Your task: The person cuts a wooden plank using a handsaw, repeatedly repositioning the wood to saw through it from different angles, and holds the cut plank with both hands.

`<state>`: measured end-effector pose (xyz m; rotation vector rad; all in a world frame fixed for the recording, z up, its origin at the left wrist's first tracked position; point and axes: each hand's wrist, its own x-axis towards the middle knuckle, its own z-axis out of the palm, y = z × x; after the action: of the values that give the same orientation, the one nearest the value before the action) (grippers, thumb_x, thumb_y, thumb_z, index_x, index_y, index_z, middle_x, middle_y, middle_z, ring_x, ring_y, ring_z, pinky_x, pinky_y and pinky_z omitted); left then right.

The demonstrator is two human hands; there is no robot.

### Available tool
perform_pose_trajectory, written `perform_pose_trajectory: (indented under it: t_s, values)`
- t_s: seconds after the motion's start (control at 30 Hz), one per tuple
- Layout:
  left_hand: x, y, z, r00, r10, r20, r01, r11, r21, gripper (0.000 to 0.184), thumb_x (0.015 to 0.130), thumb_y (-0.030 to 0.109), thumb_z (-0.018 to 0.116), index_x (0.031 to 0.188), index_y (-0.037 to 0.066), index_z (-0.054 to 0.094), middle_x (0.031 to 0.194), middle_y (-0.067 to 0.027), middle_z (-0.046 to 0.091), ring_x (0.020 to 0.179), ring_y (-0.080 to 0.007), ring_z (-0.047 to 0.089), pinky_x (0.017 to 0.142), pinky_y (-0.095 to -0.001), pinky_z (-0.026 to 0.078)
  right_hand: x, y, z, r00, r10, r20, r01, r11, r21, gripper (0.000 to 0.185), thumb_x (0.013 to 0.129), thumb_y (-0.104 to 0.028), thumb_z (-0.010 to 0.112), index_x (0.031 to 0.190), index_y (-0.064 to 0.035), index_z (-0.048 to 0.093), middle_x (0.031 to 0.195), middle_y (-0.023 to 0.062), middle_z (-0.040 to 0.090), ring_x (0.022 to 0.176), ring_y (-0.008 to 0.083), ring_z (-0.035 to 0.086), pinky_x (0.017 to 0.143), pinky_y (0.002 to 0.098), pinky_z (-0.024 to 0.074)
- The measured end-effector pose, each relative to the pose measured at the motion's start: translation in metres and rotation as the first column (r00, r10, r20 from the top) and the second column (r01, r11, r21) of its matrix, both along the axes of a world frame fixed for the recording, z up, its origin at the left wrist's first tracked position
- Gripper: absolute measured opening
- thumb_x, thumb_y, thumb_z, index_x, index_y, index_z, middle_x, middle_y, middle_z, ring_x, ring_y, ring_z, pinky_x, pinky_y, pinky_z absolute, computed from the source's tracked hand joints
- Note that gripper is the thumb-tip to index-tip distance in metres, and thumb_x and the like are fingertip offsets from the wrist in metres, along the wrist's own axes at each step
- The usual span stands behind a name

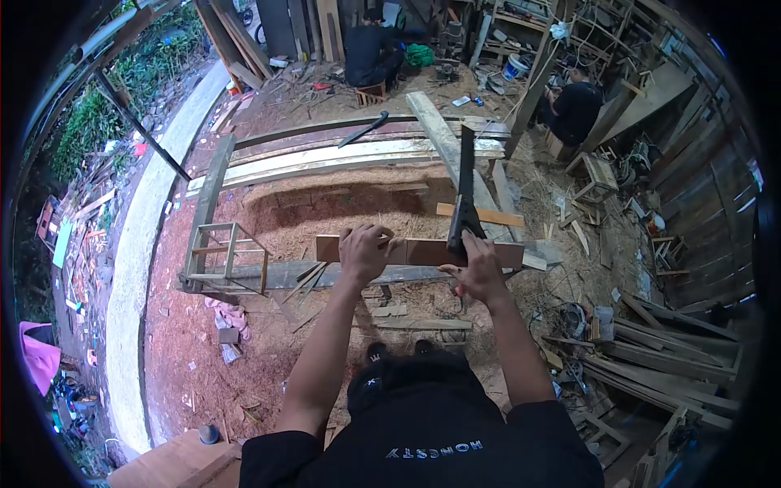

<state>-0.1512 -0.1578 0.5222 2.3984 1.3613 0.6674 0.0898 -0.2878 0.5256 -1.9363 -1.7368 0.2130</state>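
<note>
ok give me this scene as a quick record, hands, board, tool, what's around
left hand: on the brown board, fingers curled
right hand: at the handle of a dark handsaw
board position: sideways across the person's front
saw direction: blade pointing away from the person; tooth contact unclear
beyond the hands: long pale planks on a wooden frame
left side: small slatted wooden piece
ground: sawdust and scraps
background: two other people, both low down
</note>
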Motion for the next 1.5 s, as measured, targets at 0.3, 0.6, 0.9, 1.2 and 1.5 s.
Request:
perform_pose_trajectory:
  t_s: [0.3,0.6,0.9,1.2,1.5]
  values:
    - [0.043,0.006,0.048,0.995,-0.038,-0.087,0.029,0.995,-0.1,0.036,0.087,0.053,0.077,0.101,0.02,0.079,0.099,-0.0044,0.074,0.104,-0.0226,0.066,0.097,-0.0401,0.04,0.057,0.002,0.028,0.943,0.222,0.247,-0.246,0.967,0.072,0.068,0.079,-0.03,0.085,0.134,0.0012,0.06,0.125,0.0183,0.069,0.117,0.032,0.064,0.104,0.0437,0.0433]
    - [0.047,0.007,0.066,0.908,-0.377,-0.184,0.414,0.876,0.246,0.066,0.078,0.053,0.084,0.126,0.011,0.067,0.117,-0.0094,0.07,0.116,-0.0281,0.064,0.105,-0.0434,0.044,0.095,0.006,0.063,0.946,0.226,0.231,-0.26,0.957,0.13,0.059,0.076,-0.021,0.084,0.128,-0.0017,0.064,0.121,0.0149,0.071,0.117,0.0302,0.065,0.105,0.0416,0.0443]
    - [0.045,0.018,0.069,0.868,-0.456,-0.194,0.485,0.863,0.144,0.062,0.078,0.046,0.085,0.124,0.009,0.066,0.115,-0.0125,0.072,0.111,-0.0322,0.067,0.098,-0.0467,0.05,0.094,0.0,0.071,0.944,0.258,0.208,-0.287,0.949,0.129,0.054,0.075,-0.026,0.086,0.12,-0.0042,0.066,0.112,0.0127,0.072,0.108,0.0313,0.066,0.1,0.0421,0.0454]
    - [0.042,0.022,0.083,0.852,-0.492,-0.178,0.485,0.87,-0.084,0.033,0.084,0.038,0.08,0.099,0.012,0.067,0.099,-0.0167,0.074,0.096,-0.0407,0.069,0.081,-0.052,0.055,0.083,-0.002,0.09,0.966,0.202,0.164,-0.213,0.976,0.052,0.05,0.072,-0.037,0.09,0.107,-0.008,0.069,0.098,0.013,0.073,0.1,0.0329,0.069,0.097,0.0437,0.0461]
    - [0.033,0.017,0.084,0.867,-0.464,-0.183,0.456,0.886,-0.087,0.044,0.083,0.05,0.08,0.109,0.016,0.07,0.1,-0.0116,0.076,0.099,-0.0378,0.071,0.08,-0.0507,0.056,0.079,0.001,0.089,0.954,0.248,0.171,-0.244,0.969,-0.047,0.049,0.074,-0.04,0.089,0.106,-0.009,0.068,0.101,0.0135,0.074,0.103,0.0335,0.069,0.1,0.0447,0.0461]
